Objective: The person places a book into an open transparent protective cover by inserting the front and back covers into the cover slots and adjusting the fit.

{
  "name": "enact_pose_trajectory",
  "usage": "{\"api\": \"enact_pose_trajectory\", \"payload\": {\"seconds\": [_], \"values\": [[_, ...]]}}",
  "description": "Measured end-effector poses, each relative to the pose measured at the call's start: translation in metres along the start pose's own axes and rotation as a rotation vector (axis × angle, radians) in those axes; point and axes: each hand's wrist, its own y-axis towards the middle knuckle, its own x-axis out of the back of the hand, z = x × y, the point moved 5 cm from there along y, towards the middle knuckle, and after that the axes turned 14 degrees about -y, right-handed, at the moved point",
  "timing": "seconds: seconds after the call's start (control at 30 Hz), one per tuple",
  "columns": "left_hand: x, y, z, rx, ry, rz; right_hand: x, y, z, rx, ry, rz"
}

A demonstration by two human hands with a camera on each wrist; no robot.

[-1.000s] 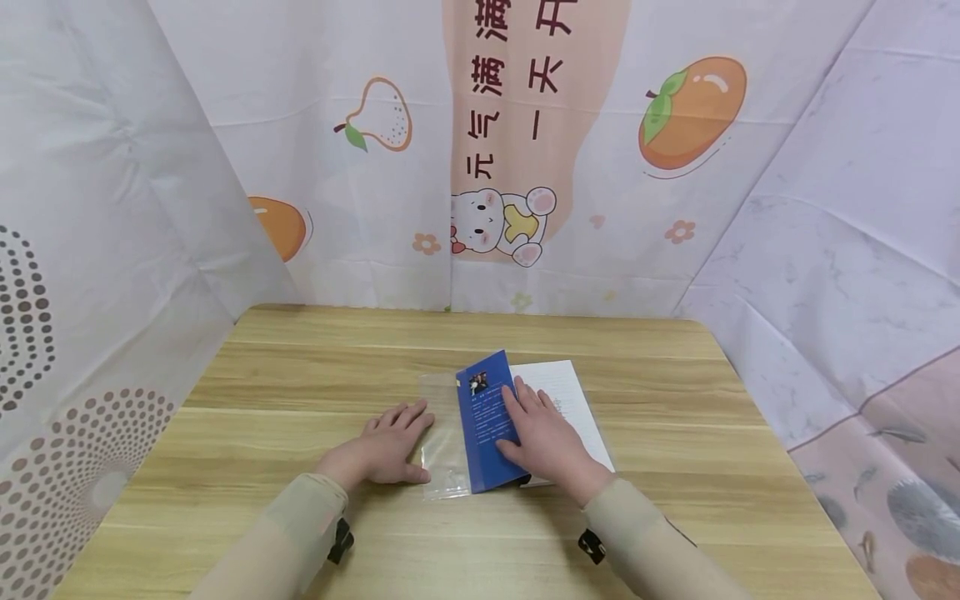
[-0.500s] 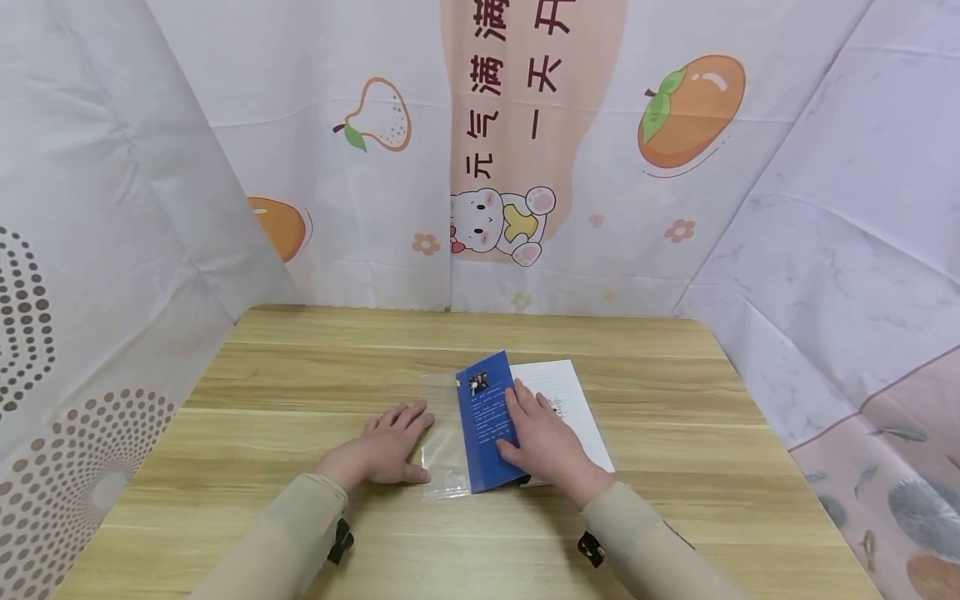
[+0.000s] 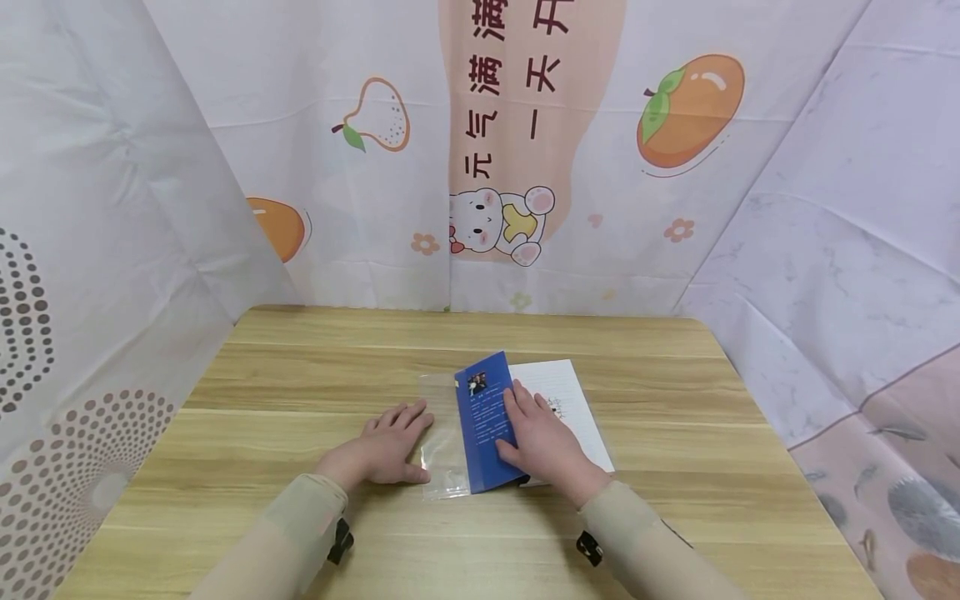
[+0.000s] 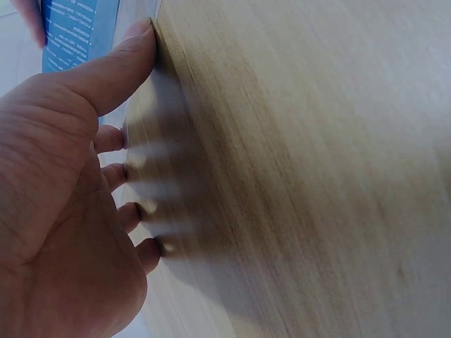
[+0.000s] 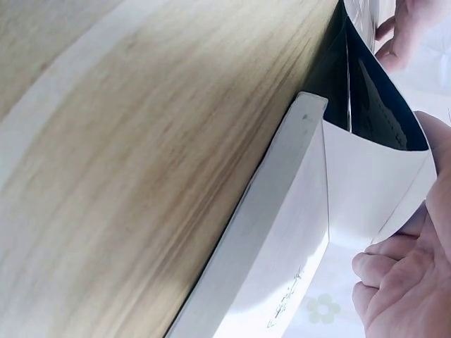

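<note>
The right hand (image 3: pixel 549 442) hides part of the open book (image 3: pixel 588 429) and its blue flap (image 3: pixel 486 421), whose small print is unreadable. Its fingers lie extended across flap and page, gripping nothing. The left hand (image 3: pixel 382 446), fingers spread and holding nothing, rests at the left edge of the clear cover (image 3: pixel 444 446). The book sits mid-bench (image 3: pixel 697 442); wood extends left and right, curtains (image 3: pixel 405 279) stand beyond the far edge.

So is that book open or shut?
The book is open: its blue flap is turned to the left, and a white page shows beside it, partly under the right hand.
</note>
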Motion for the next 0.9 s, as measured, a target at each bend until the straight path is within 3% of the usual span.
{"api": "enact_pose_trajectory", "payload": {"seconds": [0.9], "values": [[0.0002, -0.0002, 0.0013, -0.014, -0.015, 0.005, -0.0034, 0.0024, 0.0025, 0.018, -0.028, -0.020]]}}
